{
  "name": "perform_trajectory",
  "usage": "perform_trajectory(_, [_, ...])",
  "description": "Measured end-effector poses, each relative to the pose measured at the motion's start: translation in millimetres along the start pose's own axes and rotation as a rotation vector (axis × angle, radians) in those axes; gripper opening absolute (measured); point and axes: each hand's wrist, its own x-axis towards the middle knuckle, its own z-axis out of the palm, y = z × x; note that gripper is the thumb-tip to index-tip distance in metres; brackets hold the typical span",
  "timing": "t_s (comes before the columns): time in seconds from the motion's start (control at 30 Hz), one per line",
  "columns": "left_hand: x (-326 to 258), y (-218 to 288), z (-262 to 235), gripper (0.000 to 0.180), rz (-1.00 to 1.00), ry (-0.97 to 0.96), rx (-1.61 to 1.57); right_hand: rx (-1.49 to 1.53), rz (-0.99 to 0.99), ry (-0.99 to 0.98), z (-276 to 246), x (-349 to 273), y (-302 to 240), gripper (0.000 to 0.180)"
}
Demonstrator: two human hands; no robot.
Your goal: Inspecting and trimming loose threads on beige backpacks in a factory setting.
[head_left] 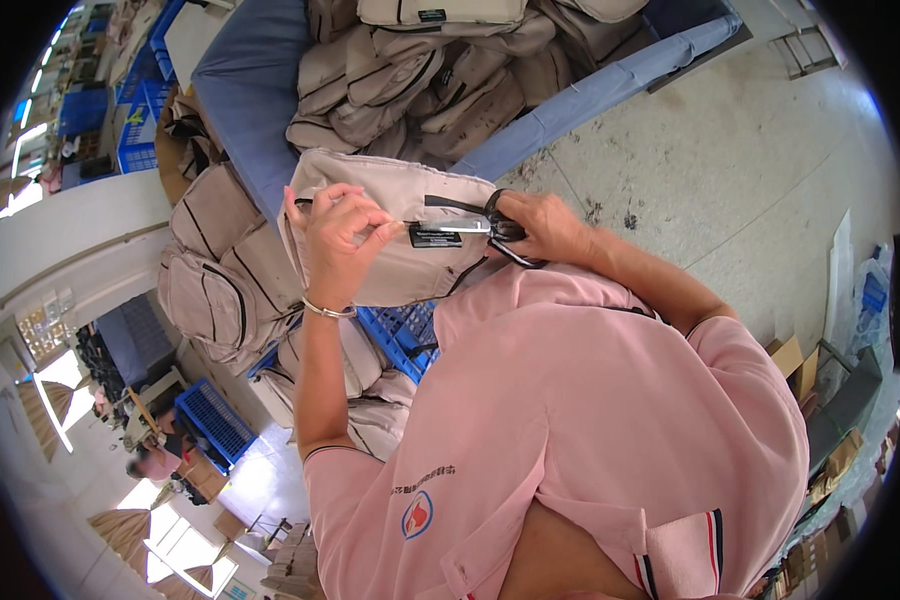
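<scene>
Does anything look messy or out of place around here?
Yes: dark scraps lie scattered on the pale floor beside the blue bin, which looks untidy. The beige bag under the left hand shows no obvious damage.

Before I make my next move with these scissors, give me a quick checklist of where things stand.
1. Scissors gripped by the handles in your right hand: ok.
2. Black label on the beige bag facing up: ok, though the blades partly cover it.
3. Left hand well away from the blade tips: not ok, its fingertips are right beside them.
4. Blades fully shut: cannot tell.
5. Thread pinched in the left fingertips: cannot tell, too small.
</scene>
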Motion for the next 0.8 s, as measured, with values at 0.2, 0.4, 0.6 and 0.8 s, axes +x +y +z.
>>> perform_trajectory(0.2, [-7, -40, -20, 0.013, -0.272, 0.322, -0.41, 0.217, 0.034, -0.073, 3, 0, 2, 0.03])
perform_trajectory(0.4, [-37, -144, -6, 0.032, -0.72, 0.256, -0.954, 0.233, -0.043, -0.085, 0, 3, 0, 0.031])
perform_trajectory(0.6, [-75, -95, -22, 0.036, -0.676, 0.285, -1.079, 0.173, -0.062, -0.037, -10, -4, 8, 0.032])
perform_trajectory(0.8, [-144, -8, -158, 0.024, -0.553, 0.702, -0.491, 0.3, 0.25, 0.124, -36, -15, 15, 0.034])
